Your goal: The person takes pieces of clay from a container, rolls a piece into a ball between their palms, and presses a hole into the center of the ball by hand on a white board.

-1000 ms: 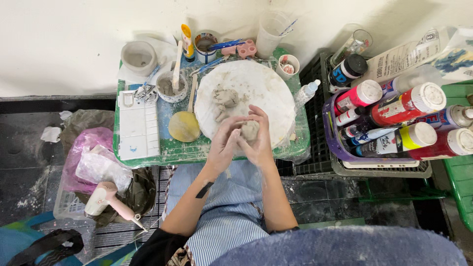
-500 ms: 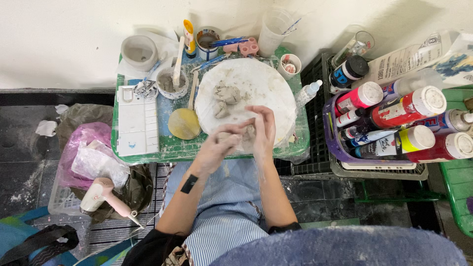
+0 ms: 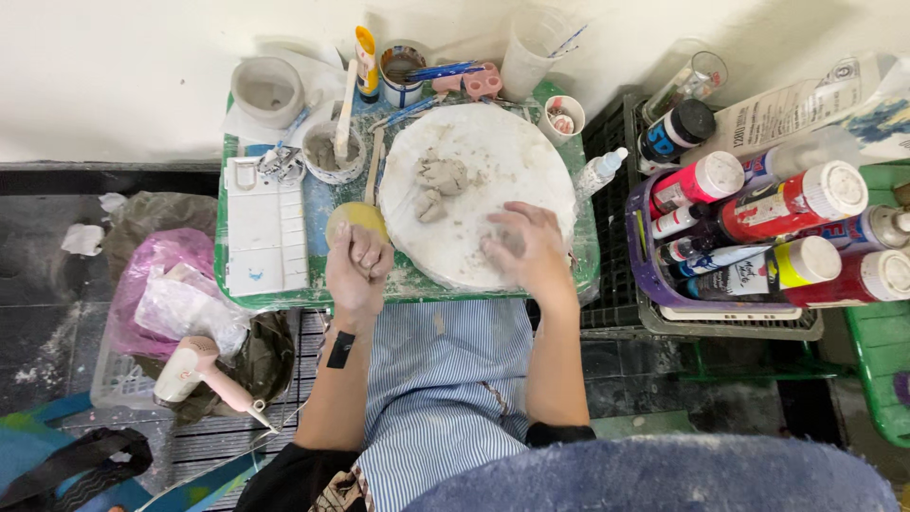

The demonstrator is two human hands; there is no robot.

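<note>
My right hand (image 3: 523, 248) lies palm down on the near part of a round white board (image 3: 493, 142), its fingers curled over a grey clay lump (image 3: 502, 244) that is mostly hidden beneath them. My left hand (image 3: 358, 265) is a closed fist off the board's left edge, just below a yellow sponge (image 3: 353, 219). I cannot see whether anything is inside the fist. Two more grey clay lumps (image 3: 436, 185) rest on the middle of the board.
The board sits on a green tray table (image 3: 284, 294) with a white palette (image 3: 254, 228), small bowls (image 3: 327, 152), brushes and cups. A purple basket of paint bottles (image 3: 758, 228) stands right. Left on the floor are plastic bags (image 3: 161, 284) and a pink hair dryer (image 3: 194, 370).
My hands were together around the clay lump; now they are apart. The left hand moved left off the board and closed into a fist, while the right stayed over the lump.
</note>
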